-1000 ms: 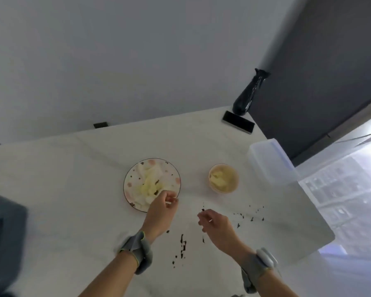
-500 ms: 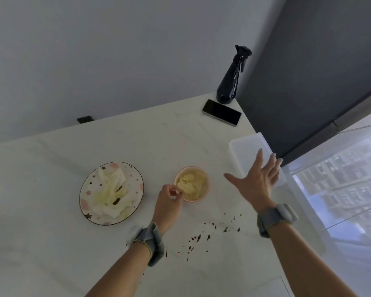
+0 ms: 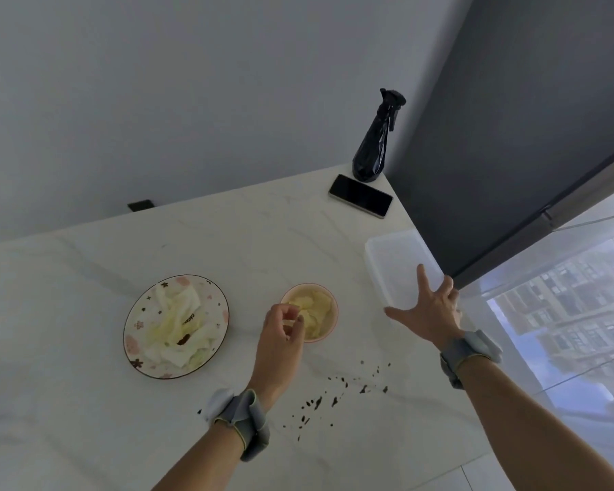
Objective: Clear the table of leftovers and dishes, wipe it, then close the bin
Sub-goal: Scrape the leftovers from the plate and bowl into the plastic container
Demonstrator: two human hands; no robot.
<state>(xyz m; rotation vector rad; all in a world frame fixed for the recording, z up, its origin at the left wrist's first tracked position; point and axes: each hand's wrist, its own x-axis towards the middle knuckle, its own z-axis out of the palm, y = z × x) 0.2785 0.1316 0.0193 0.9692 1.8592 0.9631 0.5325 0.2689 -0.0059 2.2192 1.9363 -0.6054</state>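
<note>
A flowered plate point(image 3: 135, 334) holding crumpled white tissue and a dark scrap sits left of centre on the white marble table point(image 3: 86, 419). To its right stands a small pink bowl point(image 3: 325, 306) of pale yellow leftovers. My left hand point(image 3: 280, 338) pinches the bowl's near-left rim, thumb inside. My right hand point(image 3: 429, 310) is spread open over the near corner of a translucent plastic box point(image 3: 397, 260); whether it touches the box is unclear. Dark crumbs point(image 3: 334, 395) lie scattered in front of the bowl.
A black spray bottle point(image 3: 376, 143) and a dark phone point(image 3: 360, 195) sit at the table's far right corner. The table's right edge runs just past the plastic box, beside a window. A grey wall bounds the far side.
My left hand went from the plate to the bowl's rim. My right hand left the crumbs, opened wide and reached to the plastic box. The view swung right.
</note>
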